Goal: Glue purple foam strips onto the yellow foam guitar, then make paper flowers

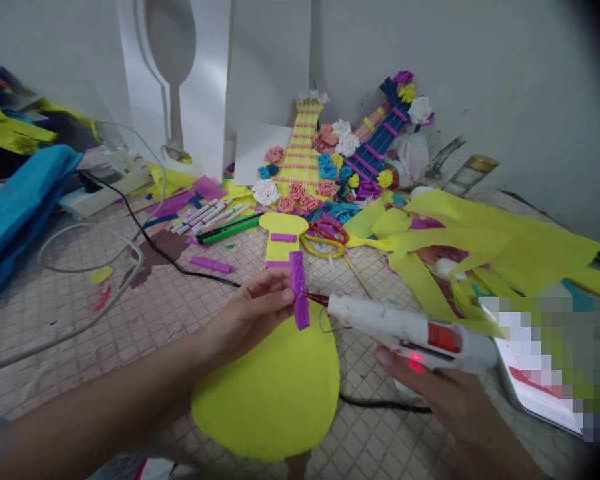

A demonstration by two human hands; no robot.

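Between the thumb and fingers of my left hand (260, 300) is a purple strip (299, 290), held upright above a yellow guitar-shaped cutout (270, 400). My right hand (430, 380) grips a white glue gun (405, 330) with a red light glowing on it. The gun's dark tip touches or nearly touches the middle of the strip. Two purple strips lie across the cutout's neck, the lower one partly behind my left hand. Another purple strip (210, 265) rests on the tiled-pattern table to the left.
Decorated yellow (305, 143) and blue (380, 143) guitar shapes lean at the back. Scissors (325, 243), a green cutter (230, 229) and markers lie ahead. Yellow paper (480, 227) and a phone (540, 380) are right; cables (170, 260) cross the left.
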